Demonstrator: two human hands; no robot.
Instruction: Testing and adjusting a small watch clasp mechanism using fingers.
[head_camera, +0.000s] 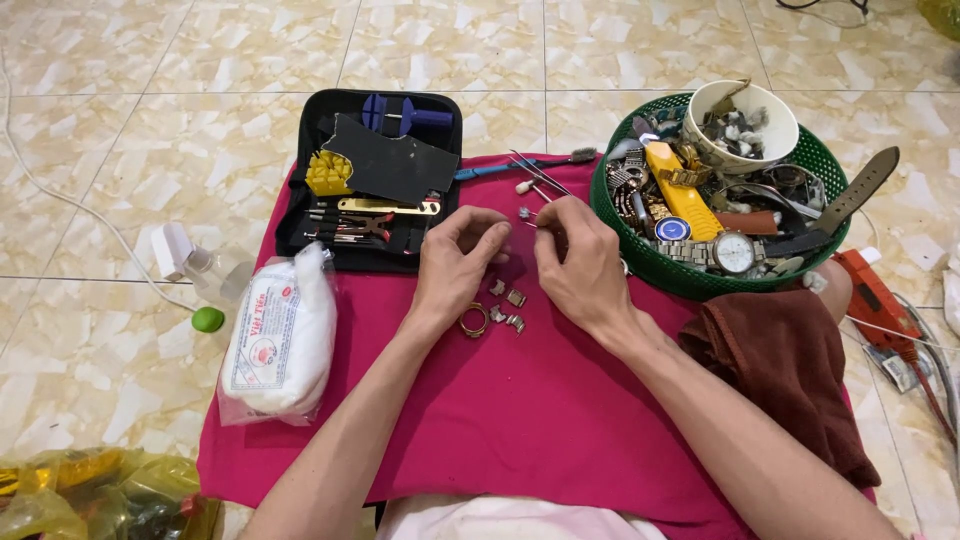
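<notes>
The left hand (455, 262) and right hand (580, 262) pinch something too small to identify. Small silver metal links (507, 305) lie just below on the magenta cloth (500, 410), between the open black tool case (375, 180) and the green plastic basket (700, 275).

A matt magenta cloth (520, 420) covers the worktop, and on it lie small shiny metal band links (508, 308) and a glossy gold-coloured metal ring (474, 321). The green basket (640, 250) is perforated plastic, filled with polished metal watches (735, 251), beside a soft brown towel (790, 375). The floor (120, 130) is glossy marbled tile, and the black tool case (300, 215) looks like matt fabric.
</notes>
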